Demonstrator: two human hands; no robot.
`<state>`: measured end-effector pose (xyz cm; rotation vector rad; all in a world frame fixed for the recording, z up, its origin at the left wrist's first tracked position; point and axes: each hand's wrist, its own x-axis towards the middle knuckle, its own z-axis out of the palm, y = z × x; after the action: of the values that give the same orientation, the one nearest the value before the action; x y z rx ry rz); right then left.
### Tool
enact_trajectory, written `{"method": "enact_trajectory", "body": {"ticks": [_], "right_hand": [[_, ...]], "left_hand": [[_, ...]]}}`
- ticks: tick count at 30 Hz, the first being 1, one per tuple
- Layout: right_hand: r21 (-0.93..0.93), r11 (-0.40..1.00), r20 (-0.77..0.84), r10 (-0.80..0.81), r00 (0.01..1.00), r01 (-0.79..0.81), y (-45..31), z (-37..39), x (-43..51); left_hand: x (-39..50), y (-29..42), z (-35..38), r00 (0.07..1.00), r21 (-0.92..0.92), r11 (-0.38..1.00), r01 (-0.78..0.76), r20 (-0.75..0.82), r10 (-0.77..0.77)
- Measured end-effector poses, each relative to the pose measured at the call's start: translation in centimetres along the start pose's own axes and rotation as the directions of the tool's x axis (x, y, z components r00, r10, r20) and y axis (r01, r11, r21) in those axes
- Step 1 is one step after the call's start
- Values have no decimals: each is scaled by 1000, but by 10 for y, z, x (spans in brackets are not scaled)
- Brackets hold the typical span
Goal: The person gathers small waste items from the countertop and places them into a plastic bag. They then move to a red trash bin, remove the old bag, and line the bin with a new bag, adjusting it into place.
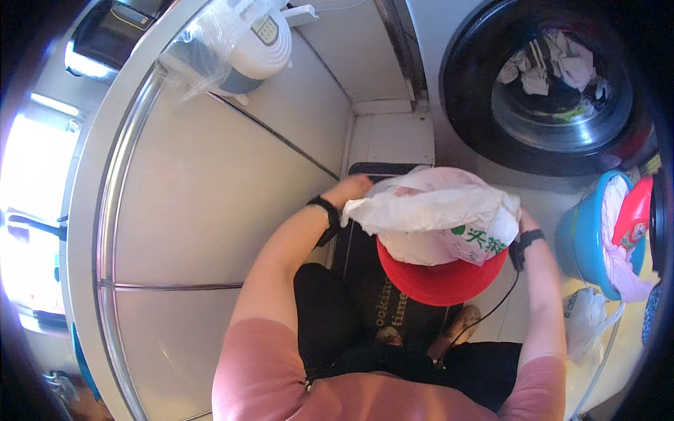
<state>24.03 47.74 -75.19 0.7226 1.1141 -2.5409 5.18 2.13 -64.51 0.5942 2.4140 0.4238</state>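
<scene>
A white plastic bag [432,210] with green print lies over and partly inside a red plastic basin [442,284] in front of my body. On the bag's left side, my left hand [355,189] grips its edge, the fingers partly hidden by the plastic. The right side of the bag is held by my right hand [524,218], mostly hidden behind the plastic. Both wrists wear black bands, and a thin black cable runs down from the right one. Beneath the basin is a dark floor mat [363,252] with lettering.
At upper right, a front-loading washing machine's drum [563,126] holds clothes. A blue bucket [579,237] with cloth and a red bottle [632,210] stands at right, above another plastic bag [584,321]. Pale cabinet doors [210,194] line the left; a white appliance [263,47] sits at the top.
</scene>
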Motion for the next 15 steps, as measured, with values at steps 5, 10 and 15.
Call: {"method": "enact_trajectory", "body": {"ticks": [5, 10, 15], "right_hand": [[-500, 864, -172, -161, 972, 55, -42, -4, -20], [-860, 215, 279, -561, 780, 463, -122, 83, -81], [-745, -518, 598, -236, 766, 421, -73, 176, -136]], "left_hand": [[-42, 10, -16, 994, -579, 808, -111, -55, 97], [-83, 101, -47, 736, 150, 812, -564, -353, 577], [-135, 168, -2, 805, 485, 671, -560, 127, 580]]}}
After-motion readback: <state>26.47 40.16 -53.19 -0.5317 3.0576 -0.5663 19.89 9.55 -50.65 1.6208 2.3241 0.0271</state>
